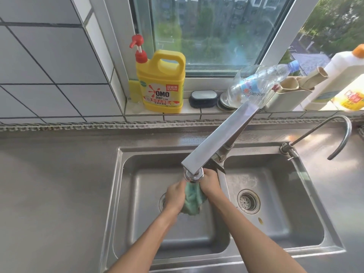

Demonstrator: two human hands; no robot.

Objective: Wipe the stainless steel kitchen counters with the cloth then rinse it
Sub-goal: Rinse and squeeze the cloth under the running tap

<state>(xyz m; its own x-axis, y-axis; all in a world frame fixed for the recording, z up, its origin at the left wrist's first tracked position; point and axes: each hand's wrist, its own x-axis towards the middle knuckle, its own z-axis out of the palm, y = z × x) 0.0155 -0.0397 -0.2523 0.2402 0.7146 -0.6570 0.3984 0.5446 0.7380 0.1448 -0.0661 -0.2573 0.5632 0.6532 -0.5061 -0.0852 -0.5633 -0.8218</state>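
Observation:
A bunched green cloth (192, 200) hangs between both my hands inside the left basin of the double steel sink (118, 194), right under the spout of the flat steel faucet (218, 142). My left hand (175, 196) grips the cloth's left side. My right hand (210, 183) grips its upper right, partly hidden behind the spout. Any water stream is hidden by the spout and the cloth. The stainless steel counter (55, 186) stretches to the left of the sink.
On the tiled sill stand a yellow pump detergent jug (163, 83), a dark scrub brush (203, 98), a tilted clear plastic bottle (258, 81), a white holder (283, 99) and a white bottle (334, 75). A thin curved tap (342, 133) rises right of the sink.

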